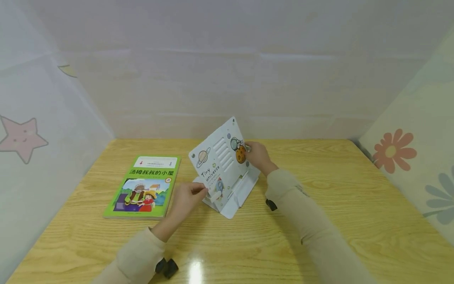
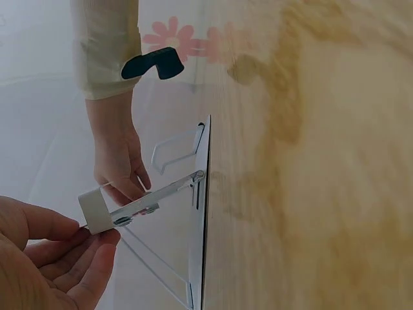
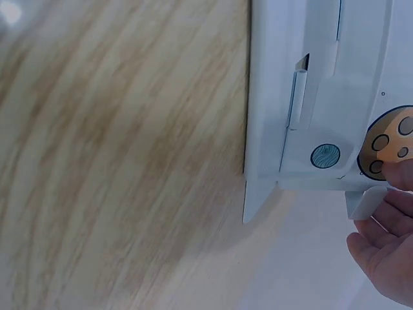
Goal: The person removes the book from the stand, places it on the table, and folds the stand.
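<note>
A white book stand (image 1: pixel 227 157) printed with planets, a rocket and the words "Tiny universe" stands on the table, its panel tilted back above a flat base (image 1: pixel 244 189). My left hand (image 1: pixel 186 199) pinches the panel's left edge, beside a white page clip (image 2: pixel 95 210). On the other side, my right hand (image 1: pixel 258 156) grips the right edge, thumb over the orange moon picture (image 3: pixel 393 139) and fingers behind the panel. Another white clip (image 3: pixel 368 203) juts out by those fingers. Wire supports (image 2: pixel 155 265) show behind the panel in the left wrist view.
A green picture book (image 1: pixel 143 185) lies flat on the wooden table (image 1: pixel 220 252), left of the stand. White cloth (image 1: pixel 227 79) hangs behind the table and along both sides. Dark straps hang below both sleeves.
</note>
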Demonstrator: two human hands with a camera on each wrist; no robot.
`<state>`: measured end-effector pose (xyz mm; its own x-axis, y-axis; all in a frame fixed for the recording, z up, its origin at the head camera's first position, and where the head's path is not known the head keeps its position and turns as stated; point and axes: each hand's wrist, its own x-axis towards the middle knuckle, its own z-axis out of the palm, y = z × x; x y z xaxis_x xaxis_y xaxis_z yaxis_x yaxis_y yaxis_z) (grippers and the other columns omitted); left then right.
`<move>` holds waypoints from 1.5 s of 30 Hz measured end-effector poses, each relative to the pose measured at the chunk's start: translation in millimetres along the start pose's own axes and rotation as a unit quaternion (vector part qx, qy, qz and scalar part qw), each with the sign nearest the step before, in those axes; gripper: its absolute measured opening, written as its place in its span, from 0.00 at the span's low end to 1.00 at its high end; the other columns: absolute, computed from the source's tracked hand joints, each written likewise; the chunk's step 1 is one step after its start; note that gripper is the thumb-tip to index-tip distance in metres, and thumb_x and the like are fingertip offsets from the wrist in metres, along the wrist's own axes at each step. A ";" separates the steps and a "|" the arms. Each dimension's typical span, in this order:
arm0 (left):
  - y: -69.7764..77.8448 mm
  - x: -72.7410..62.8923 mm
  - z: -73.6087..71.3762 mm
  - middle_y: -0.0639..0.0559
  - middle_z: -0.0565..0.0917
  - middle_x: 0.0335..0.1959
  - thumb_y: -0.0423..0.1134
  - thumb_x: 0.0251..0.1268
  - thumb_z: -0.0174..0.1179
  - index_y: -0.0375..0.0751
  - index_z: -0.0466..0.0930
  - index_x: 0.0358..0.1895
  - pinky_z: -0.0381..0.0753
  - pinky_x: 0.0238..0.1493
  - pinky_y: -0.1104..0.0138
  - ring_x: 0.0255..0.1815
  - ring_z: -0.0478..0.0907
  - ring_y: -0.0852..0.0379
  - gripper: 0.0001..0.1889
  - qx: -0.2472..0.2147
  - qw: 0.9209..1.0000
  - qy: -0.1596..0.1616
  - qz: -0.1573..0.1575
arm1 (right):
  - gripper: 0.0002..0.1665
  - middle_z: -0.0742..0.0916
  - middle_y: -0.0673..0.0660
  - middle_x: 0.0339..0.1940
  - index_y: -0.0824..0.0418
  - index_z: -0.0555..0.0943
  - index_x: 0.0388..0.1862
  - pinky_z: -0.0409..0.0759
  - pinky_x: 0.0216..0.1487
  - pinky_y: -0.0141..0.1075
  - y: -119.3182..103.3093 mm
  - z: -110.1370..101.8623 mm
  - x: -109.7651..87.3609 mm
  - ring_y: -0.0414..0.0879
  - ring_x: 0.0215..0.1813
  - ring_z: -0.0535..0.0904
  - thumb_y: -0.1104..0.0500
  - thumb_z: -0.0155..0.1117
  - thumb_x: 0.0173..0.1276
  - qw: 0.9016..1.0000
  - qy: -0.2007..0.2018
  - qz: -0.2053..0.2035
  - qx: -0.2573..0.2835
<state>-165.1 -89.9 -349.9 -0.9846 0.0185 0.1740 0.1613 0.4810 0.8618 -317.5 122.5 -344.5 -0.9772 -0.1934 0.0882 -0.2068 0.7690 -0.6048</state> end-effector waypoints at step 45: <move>24.3 -21.8 49.5 0.41 0.81 0.27 0.27 0.47 0.60 0.25 0.80 0.30 0.76 0.29 0.72 0.29 0.78 0.53 0.07 -0.183 0.983 0.022 0.001 | 0.31 0.76 0.61 0.41 0.69 0.66 0.58 0.72 0.36 0.33 -48.5 4.7 15.2 0.50 0.39 0.70 0.74 0.47 0.50 0.995 -0.082 0.013 0.054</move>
<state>-143.1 -35.2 -356.4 -0.9817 -0.0220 0.1890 0.1845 0.1339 0.9737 -322.2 79.5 -317.5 -0.9594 -0.2770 -0.0535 -0.1658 0.7069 -0.6876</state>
